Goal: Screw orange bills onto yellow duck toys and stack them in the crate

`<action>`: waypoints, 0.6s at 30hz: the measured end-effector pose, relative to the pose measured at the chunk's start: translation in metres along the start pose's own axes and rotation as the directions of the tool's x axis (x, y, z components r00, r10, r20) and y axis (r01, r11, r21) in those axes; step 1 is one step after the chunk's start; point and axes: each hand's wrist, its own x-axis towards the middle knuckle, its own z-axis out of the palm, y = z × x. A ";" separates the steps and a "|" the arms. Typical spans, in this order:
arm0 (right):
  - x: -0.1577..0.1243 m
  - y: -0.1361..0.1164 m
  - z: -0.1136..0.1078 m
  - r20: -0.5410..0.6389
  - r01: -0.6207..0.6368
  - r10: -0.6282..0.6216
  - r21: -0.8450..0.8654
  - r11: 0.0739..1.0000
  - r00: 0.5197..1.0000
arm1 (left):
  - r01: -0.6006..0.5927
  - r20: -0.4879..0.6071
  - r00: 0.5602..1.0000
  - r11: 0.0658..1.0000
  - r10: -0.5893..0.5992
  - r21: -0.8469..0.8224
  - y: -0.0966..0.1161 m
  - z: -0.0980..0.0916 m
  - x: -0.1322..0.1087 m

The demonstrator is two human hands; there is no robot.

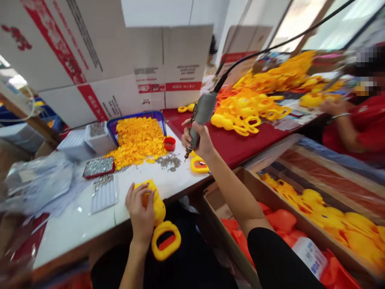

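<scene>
My right hand (200,138) is wrapped round a grey electric screwdriver (203,110), whose bit points down above the white tabletop and whose black cable runs up to the right. My left hand (140,208) holds a yellow plastic toy part (158,206) at the table's front edge; its ring-shaped handle (166,241) hangs over my lap. Below the bit lies another yellow ring-handled part (199,164), partly behind my right wrist. Close by are a small heap of screws (170,161) and a little red cup (169,143).
A blue basket (165,120) spills small yellow pieces. A red tray of metal parts (99,166) and a ribbed white tray (104,194) lie left. Yellow toys (240,112) pile up behind. Cardboard boxes (252,180) hold orange and yellow parts at right, near a co-worker in red (355,120).
</scene>
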 end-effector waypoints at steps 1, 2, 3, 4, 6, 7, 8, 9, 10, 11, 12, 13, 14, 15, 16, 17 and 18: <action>-0.010 0.001 0.015 0.060 -0.007 0.004 0.058 0.998 0.998 | 0.021 0.001 1.000 1.000 -0.021 -0.003 0.003 0.002 0.001; -0.019 0.001 0.028 0.103 -0.009 -0.002 0.104 0.995 0.995 | 0.032 0.003 0.999 0.999 -0.032 -0.006 0.006 0.005 0.002; -0.028 0.000 0.041 0.136 -0.008 -0.012 0.145 0.989 0.991 | 0.040 0.006 0.999 0.999 -0.040 0.000 0.007 0.007 0.002; -0.035 -0.001 0.053 0.162 -0.007 -0.023 0.182 0.983 0.987 | 0.037 0.002 0.999 0.999 -0.037 0.014 0.008 0.010 0.002; -0.046 -0.003 0.073 0.189 -0.014 -0.032 0.237 0.971 0.981 | 0.014 -0.002 1.000 0.999 -0.014 0.039 0.009 0.014 0.000; -0.050 -0.003 0.080 0.187 -0.021 -0.028 0.255 0.967 0.982 | -0.001 -0.003 1.000 0.999 0.001 0.047 0.009 0.016 -0.002; -0.052 -0.002 0.087 0.178 -0.030 -0.019 0.266 0.963 0.984 | -0.014 -0.005 1.000 0.999 0.015 0.049 0.009 0.017 -0.003; -0.053 0.000 0.092 0.166 -0.041 -0.005 0.271 0.962 0.986 | -0.024 -0.008 1.000 0.999 0.024 0.046 0.009 0.017 -0.004; -0.054 0.002 0.095 0.153 -0.048 0.005 0.274 0.961 0.988 | -0.027 -0.015 0.999 0.999 0.028 0.040 0.008 0.018 -0.004; -0.054 0.005 0.098 0.139 -0.048 0.010 0.275 0.960 0.990 | -0.027 -0.026 0.999 0.999 0.028 0.030 0.008 0.018 -0.004; -0.053 0.008 0.100 0.123 -0.045 0.011 0.274 0.961 0.992 | -0.027 -0.035 0.999 0.999 0.027 0.018 0.007 0.019 -0.005; -0.053 0.012 0.102 0.108 -0.040 0.011 0.273 0.961 0.994 | -0.026 -0.043 0.999 1.000 0.026 0.006 0.007 0.019 -0.005; -0.052 0.015 0.103 0.092 -0.037 0.012 0.271 0.962 0.996 | -0.024 -0.049 0.999 1.000 0.023 -0.004 0.007 0.020 -0.004; -0.052 0.018 0.103 0.076 -0.035 0.015 0.271 0.962 0.997 | -0.021 -0.053 0.998 1.000 0.021 -0.013 0.006 0.020 -0.004; -0.051 0.020 0.104 0.061 -0.037 0.021 0.270 0.962 0.998 | -0.019 -0.054 0.998 1.000 0.018 -0.019 0.006 0.021 -0.004; -0.051 0.022 0.105 0.050 -0.041 0.029 0.268 0.962 0.998 | -0.014 -0.055 0.998 1.000 0.013 -0.022 0.006 0.021 -0.004; -0.051 0.023 0.105 0.040 -0.041 0.031 0.269 0.962 0.999 | -0.007 -0.056 0.998 1.000 0.005 -0.023 0.007 0.021 -0.004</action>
